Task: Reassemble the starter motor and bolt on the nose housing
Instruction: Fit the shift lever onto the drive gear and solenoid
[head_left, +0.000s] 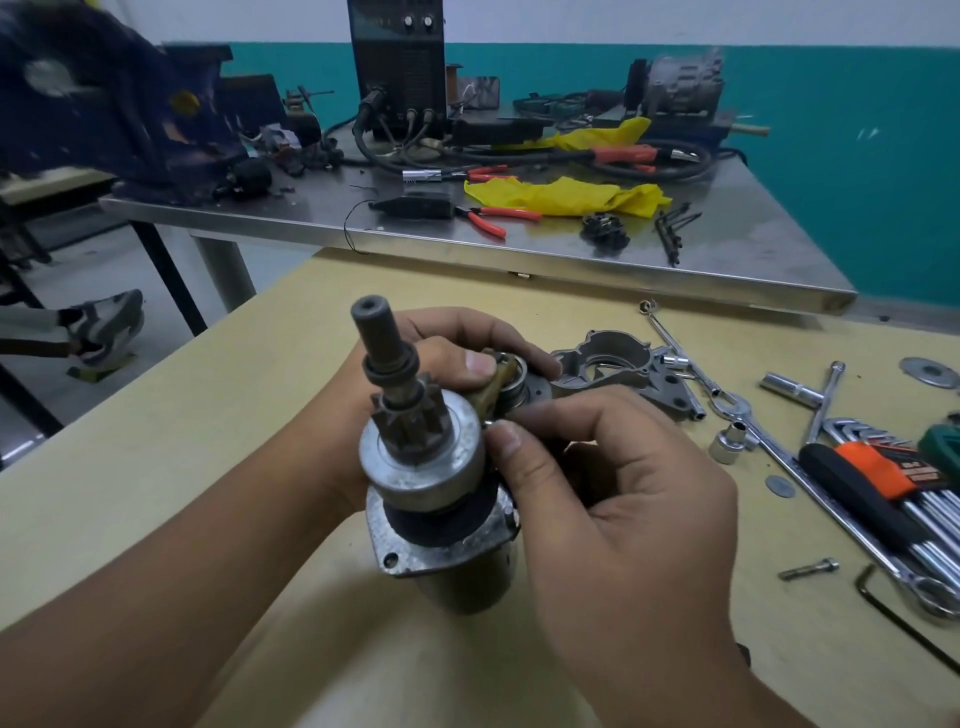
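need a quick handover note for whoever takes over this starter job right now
Left hand: grips the starter motor upright over the wooden table, thumb on the brown shift fork.
Right hand: pinches a small part at the fork's base; what it is cannot be told.
Done: shaft and pinion gear are on the motor.
Left: seat the fork, fit the nose housing lying behind the hands, bolt it on. One loose bolt lies right, by the sockets.

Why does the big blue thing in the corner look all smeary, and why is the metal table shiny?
Head view: the blue vise sits at the wide lens's edge, so it smears and bends; the steel table mirrors the room light as pale glare; the starter motor and both hands, left hand and right hand, are sharp in the middle.
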